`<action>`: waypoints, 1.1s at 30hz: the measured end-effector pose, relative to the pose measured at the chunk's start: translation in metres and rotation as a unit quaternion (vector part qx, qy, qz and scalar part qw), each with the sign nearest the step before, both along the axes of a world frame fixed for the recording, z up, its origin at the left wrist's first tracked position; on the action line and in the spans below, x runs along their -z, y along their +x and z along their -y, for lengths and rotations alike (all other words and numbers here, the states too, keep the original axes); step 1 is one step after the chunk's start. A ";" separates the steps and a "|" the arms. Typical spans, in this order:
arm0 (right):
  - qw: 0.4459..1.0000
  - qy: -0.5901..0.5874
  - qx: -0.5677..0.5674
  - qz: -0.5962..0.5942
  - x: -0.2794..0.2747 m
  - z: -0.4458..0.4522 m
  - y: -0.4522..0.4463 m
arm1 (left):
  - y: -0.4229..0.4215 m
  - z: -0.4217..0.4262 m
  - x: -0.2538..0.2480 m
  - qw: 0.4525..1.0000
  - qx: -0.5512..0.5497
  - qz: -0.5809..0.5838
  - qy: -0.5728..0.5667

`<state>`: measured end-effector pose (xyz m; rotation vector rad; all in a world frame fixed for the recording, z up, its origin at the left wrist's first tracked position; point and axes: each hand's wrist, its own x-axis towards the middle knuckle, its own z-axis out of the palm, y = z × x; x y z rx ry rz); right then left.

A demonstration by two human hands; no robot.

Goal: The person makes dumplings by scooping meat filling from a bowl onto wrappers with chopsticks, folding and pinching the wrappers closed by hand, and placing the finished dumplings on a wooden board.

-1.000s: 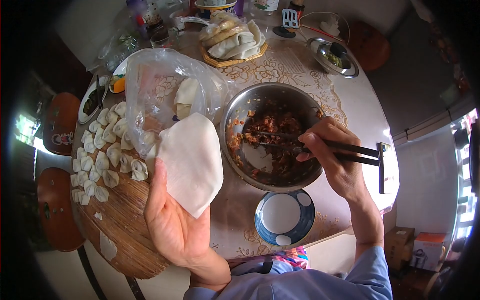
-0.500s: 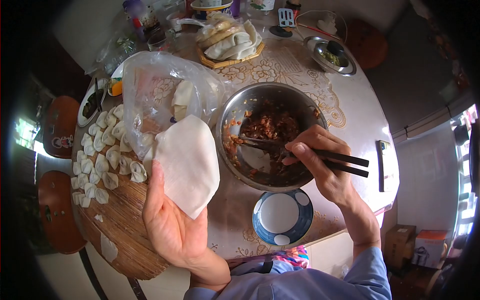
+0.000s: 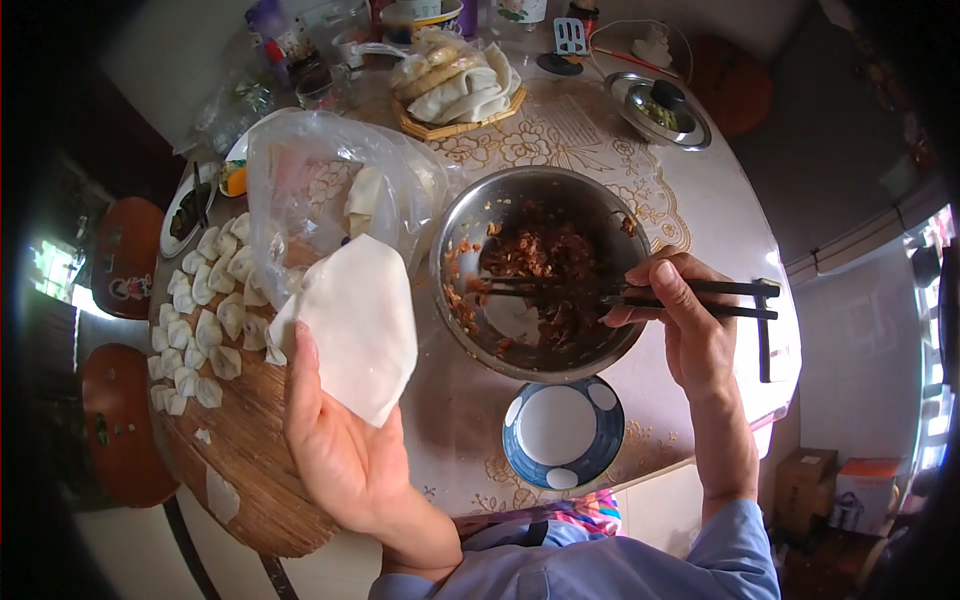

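A stack or sheet of pale dough wrapper (image 3: 362,325) rests on my left hand (image 3: 350,460), palm up, with the fingers behind it and the thumb at its left edge. My right hand (image 3: 685,315) grips dark chopsticks (image 3: 735,298) at the right rim of a steel bowl (image 3: 470,350). Their tips are inside, at the reddish minced filling (image 3: 545,255). Folded dumplings (image 3: 205,325) stand in rows on a round wooden board (image 3: 260,450). Behind my left hand, a clear plastic bag (image 3: 290,190) holds more wrappers (image 3: 362,200).
A blue-rimmed plate (image 3: 562,425) is just below the bowl. A woven tray (image 3: 460,128) of bagged food and cloth stands at the back. A metal dish (image 3: 660,110) sits back right, a phone-like dark object (image 3: 765,345) at the right edge, a white dish (image 3: 185,215) at left.
The chopsticks and my right hand moved left, then back right. My left hand and the wrapper have shifted slightly left, and the wrapper's left edge now droops more.
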<state>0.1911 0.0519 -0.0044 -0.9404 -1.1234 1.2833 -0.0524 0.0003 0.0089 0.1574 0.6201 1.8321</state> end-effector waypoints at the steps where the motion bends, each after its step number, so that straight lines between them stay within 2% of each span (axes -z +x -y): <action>1: 1.000 0.013 -0.003 0.018 0.002 -0.001 0.001 | 0.003 -0.002 -0.001 0.999 -0.023 -0.030 -0.010; 5: 0.991 0.027 -0.022 0.132 0.000 0.000 -0.011 | 0.010 -0.014 0.003 0.983 -0.098 -0.144 -0.058; 9: 0.971 0.098 -0.047 0.212 0.003 0.001 -0.016 | 0.016 -0.012 0.022 0.975 -0.072 -0.204 -0.056; 11: 0.960 0.134 -0.057 0.239 0.007 0.000 -0.017 | 0.021 -0.010 0.036 0.965 -0.094 -0.221 -0.103; 16: 0.968 0.111 -0.063 0.215 0.003 0.009 -0.017 | 0.031 -0.011 0.049 0.956 -0.071 -0.264 -0.108; 22: 0.990 0.029 -0.078 0.111 -0.005 0.021 -0.014 | 0.058 -0.013 0.052 0.959 -0.041 -0.277 -0.050; 23: 0.992 0.019 -0.081 0.097 -0.006 0.022 -0.013 | 0.056 -0.017 0.060 0.950 -0.043 -0.307 -0.048; 29: 0.996 0.024 -0.077 0.045 -0.003 0.034 -0.013 | 0.066 -0.019 0.055 0.966 0.004 -0.259 -0.016; 33: 0.988 0.104 -0.062 0.096 -0.001 0.042 -0.014 | 0.067 -0.016 0.051 0.968 0.026 -0.249 -0.009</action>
